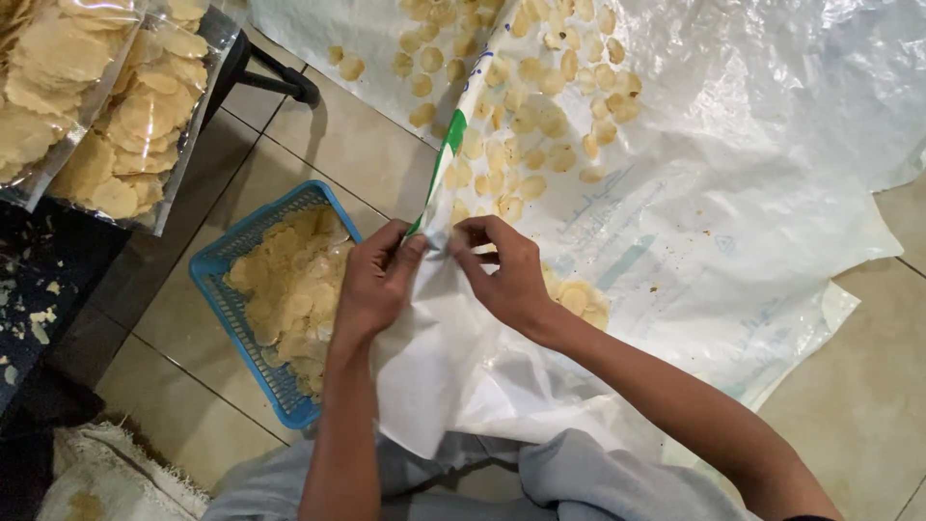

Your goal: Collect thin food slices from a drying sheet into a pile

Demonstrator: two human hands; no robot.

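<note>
My left hand [374, 280] and my right hand [506, 275] both pinch the lifted edge of a white plastic sack sheet [733, 193] spread on the tiled floor. The edge is raised between my hands, with a green printed strip just above my left fingers. Several pale round crackers [540, 106] lie scattered on the sheet beyond my hands, and a few rest on the sheet just right of my right hand. A blue plastic basket [220, 280] holding several crackers stands directly left of my left hand.
Two clear bags packed with crackers [116, 125] lie at the upper left. A dark crumb-strewn mat [39, 280] sits at the left edge, a black metal leg [280, 77] beside the bags. My knees in grey cloth [579, 478] are at the bottom.
</note>
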